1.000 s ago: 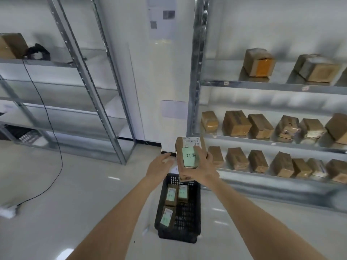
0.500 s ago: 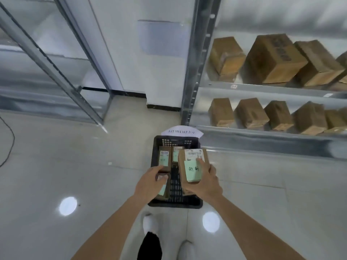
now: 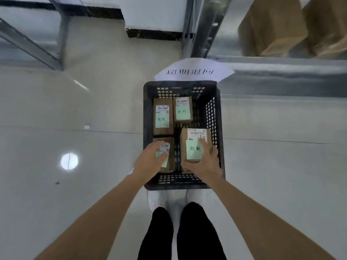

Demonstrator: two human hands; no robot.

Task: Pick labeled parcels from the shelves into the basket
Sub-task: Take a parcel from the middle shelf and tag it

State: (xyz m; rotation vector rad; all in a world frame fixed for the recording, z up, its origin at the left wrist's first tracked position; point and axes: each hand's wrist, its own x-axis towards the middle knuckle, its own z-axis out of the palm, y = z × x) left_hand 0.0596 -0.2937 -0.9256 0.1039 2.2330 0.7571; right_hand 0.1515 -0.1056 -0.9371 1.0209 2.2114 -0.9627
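A black slatted basket point(image 3: 217, 128) stands on the floor right in front of my feet. My right hand point(image 3: 205, 163) grips a brown parcel with a green note and a white label point(image 3: 194, 145), low inside the basket's near right corner. My left hand point(image 3: 150, 163) rests with relaxed fingers on another labeled parcel point(image 3: 167, 154) in the near left corner. Two more labeled parcels, one point(image 3: 163, 117) on the left and one point(image 3: 183, 109) on the right, lie at the far end of the basket.
A white sheet with printed writing point(image 3: 193, 71) lies on the floor behind the basket. A metal shelf edge point(image 3: 281, 61) with brown parcels point(image 3: 272, 29) runs along the upper right, its upright post point(image 3: 204, 27) near the basket. Another rack's frame point(image 3: 28, 45) stands at upper left.
My view tipped from the shelves down to the floor. My right hand carried the parcel down from chest height into the basket's near right corner, and my left hand came onto the parcel beside it.
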